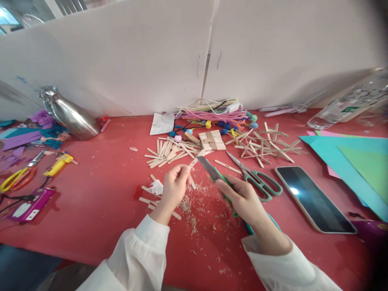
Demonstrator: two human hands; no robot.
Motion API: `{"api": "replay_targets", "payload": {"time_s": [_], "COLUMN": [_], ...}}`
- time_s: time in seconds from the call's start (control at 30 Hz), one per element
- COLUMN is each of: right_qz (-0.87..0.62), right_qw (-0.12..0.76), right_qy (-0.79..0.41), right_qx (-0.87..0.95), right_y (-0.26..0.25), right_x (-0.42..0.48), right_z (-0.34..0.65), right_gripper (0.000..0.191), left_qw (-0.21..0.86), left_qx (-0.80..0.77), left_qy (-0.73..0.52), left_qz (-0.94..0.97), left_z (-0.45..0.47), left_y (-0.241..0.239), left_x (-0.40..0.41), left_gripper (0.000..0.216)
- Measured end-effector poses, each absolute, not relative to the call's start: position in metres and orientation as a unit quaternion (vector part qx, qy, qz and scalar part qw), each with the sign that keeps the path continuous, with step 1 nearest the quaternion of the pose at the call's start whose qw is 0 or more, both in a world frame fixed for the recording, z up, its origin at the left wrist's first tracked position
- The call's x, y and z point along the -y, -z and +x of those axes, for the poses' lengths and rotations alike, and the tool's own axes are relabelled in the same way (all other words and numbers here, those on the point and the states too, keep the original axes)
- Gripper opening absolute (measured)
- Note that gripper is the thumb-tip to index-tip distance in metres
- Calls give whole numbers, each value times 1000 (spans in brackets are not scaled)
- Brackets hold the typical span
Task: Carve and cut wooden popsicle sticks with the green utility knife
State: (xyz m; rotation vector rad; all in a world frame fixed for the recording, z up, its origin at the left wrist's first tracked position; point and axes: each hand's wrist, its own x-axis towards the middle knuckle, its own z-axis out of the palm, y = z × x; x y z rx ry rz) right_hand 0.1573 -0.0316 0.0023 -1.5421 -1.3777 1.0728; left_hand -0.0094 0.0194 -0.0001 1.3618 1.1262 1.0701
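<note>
My left hand is closed on a thin wooden craft stick that points up and to the right. My right hand grips a green-handled utility knife, and its blade tip meets the stick's end. Wood shavings lie scattered on the red table under both hands. Loose sticks and a small stack of cut stick pieces lie just beyond my hands.
Green scissors and a phone lie right of my hands, coloured paper sheets further right. Crossed stick stars, pipe cleaners, a steel jug, yellow scissors, a glue gun and a plastic bottle surround them.
</note>
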Motion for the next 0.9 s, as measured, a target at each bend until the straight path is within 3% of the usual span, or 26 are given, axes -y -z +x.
{"api": "replay_targets", "payload": {"time_s": [0.9], "right_qz": [-604], "right_qw": [392], "right_qy": [-443], "right_qx": [535], "right_y": [-4], "right_x": [33], "right_z": [148], "right_gripper": [39], "left_qw": [496], "left_qx": [-474], "left_qy": [-474], "left_qz": [552], "left_z": [-9], "left_y": [6], "left_x": [-21], "left_gripper": [35]}}
